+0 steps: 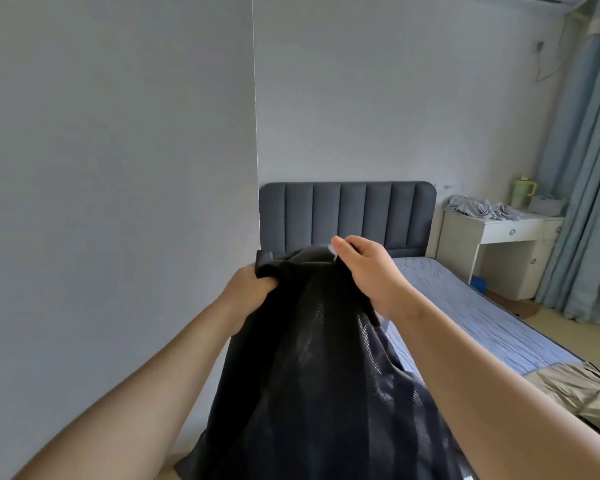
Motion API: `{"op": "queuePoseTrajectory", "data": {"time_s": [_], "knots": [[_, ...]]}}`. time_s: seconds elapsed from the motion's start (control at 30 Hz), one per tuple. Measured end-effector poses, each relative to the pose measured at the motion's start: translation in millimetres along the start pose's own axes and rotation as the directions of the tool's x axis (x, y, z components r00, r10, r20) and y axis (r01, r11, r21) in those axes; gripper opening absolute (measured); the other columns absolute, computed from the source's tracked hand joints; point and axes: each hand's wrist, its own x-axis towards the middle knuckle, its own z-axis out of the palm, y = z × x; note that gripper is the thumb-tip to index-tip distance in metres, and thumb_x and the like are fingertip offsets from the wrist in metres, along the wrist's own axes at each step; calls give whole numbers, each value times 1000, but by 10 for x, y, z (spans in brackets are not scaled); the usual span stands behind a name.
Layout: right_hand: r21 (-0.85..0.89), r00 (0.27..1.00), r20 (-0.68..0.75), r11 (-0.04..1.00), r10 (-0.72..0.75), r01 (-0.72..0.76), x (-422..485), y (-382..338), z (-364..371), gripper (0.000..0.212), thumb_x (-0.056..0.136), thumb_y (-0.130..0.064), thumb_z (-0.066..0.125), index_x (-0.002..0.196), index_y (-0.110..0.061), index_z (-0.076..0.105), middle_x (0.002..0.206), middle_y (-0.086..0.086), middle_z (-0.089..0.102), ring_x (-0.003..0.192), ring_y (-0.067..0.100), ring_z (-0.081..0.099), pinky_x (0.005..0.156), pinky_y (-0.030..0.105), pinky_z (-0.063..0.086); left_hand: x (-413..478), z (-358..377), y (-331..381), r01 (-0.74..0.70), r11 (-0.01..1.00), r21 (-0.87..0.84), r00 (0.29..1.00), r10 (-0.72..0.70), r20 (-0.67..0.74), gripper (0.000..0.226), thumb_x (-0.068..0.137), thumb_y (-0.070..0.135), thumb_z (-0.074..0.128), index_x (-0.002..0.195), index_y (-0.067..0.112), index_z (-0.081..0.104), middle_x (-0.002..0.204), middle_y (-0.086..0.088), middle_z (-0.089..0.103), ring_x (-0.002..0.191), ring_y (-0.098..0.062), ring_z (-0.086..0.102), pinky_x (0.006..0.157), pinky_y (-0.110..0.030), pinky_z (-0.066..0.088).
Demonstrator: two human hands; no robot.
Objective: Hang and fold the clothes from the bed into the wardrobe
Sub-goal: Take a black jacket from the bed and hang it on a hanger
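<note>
A black mesh garment (319, 368) hangs in front of me, held up by both hands at its top edge. My left hand (248, 289) grips a bunched corner of the fabric. My right hand (368, 268) pinches the top near a small white label. The cloth drapes down past the lower edge of the view. Behind it lies the bed (471, 317) with a blue-grey sheet and a dark padded headboard (347, 216). A beige garment (582, 389) lies crumpled on the bed at the right. No wardrobe is in view.
A grey wall (118, 168) stands close on the left. A white desk (506, 244) beside the headboard carries crumpled grey cloth (482, 207) and a pale green jug (523, 192). Blue curtains (589, 168) hang at the far right.
</note>
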Motion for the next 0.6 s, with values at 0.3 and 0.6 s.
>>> {"op": "queuePoseTrajectory", "data": {"time_s": [0.3,0.6], "knots": [[-309,999,-32,951,20,-29,-515,339,-275,36,92,-36,54,79,-4,65,71,12,61,63,22,56,59,29,47,-345,295,376,46,986,-160,996,-57,-67,17,92,14,45,101,13,60,86,-5,61,80,-17,56,61,-24,42],[167,969,156,962,191,-217,-959,397,-652,24,97,-4,36,115,-15,48,68,5,60,34,12,45,36,22,36,-772,585,559,-129,901,-415,975,39,-220,35,87,-2,40,78,22,63,59,8,67,62,-9,62,54,-18,46]]}}
